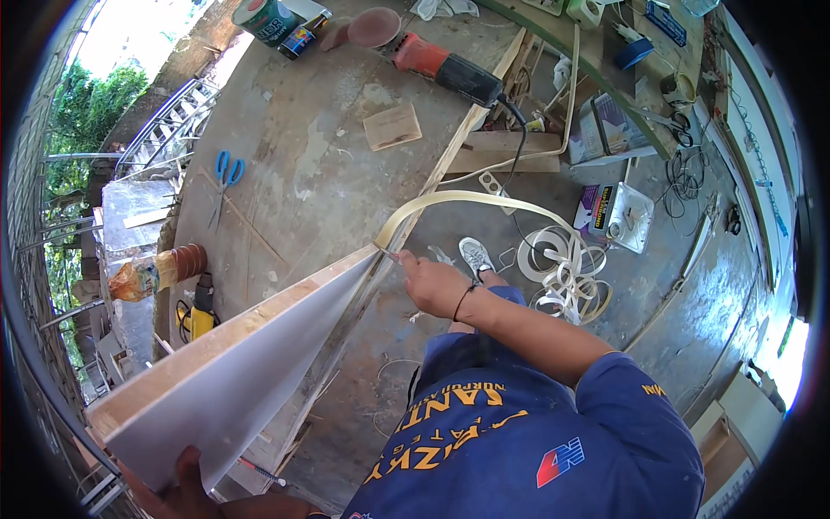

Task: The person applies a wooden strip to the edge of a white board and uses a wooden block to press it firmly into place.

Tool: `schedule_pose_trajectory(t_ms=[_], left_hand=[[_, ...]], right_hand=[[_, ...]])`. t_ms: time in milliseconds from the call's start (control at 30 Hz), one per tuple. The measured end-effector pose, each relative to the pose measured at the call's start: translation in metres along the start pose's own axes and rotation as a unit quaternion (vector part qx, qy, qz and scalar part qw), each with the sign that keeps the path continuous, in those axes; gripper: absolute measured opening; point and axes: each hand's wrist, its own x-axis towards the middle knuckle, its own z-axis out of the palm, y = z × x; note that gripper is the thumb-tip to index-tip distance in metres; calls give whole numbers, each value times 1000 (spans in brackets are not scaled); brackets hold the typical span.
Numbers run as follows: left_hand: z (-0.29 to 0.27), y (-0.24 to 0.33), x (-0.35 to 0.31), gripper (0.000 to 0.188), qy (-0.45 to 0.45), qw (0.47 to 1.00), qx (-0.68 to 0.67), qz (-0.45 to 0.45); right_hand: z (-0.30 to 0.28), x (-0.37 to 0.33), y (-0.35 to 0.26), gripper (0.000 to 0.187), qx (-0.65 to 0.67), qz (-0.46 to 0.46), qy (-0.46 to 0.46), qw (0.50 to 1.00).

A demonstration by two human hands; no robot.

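Note:
A long board [285, 368] with a white face and a bare wooden edge stands on its side along the workbench. My left hand [177, 489] grips its near left end, thumb against the white face. At the far end my right hand [428, 284] is closed, with a thin, blade-like tip showing at its fingertips beside the board's corner. Most of what it holds is hidden in the fingers. From that corner a cream edge-banding strip [471, 198] arcs up and right, leading down to a loose pile of curled strip [566, 275] on the floor.
On the bench are blue-handled scissors [226, 169], a wood offcut [392, 127], a red and black angle grinder [441, 69], a can [264, 22], an orange-brown jar [156, 272] and a yellow tool [201, 313]. The grinder's cord [521, 143] hangs off the bench edge. A white tray [629, 218] lies right.

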Motion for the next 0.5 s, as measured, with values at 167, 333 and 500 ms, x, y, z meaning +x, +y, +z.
schedule_pose_trajectory(t_ms=[167,333,500], left_hand=[[1,21,-1,68,-28,962,253,96],[-1,16,-10,74,10,982,143,122],[-4,-3,-12,62,2,996,58,71]], right_hand=[[-7,3,-11,37,7,52,-45,998],[-3,-6,-10,35,2,46,-30,999],[11,-28,22,39,-20,44,-60,997]])
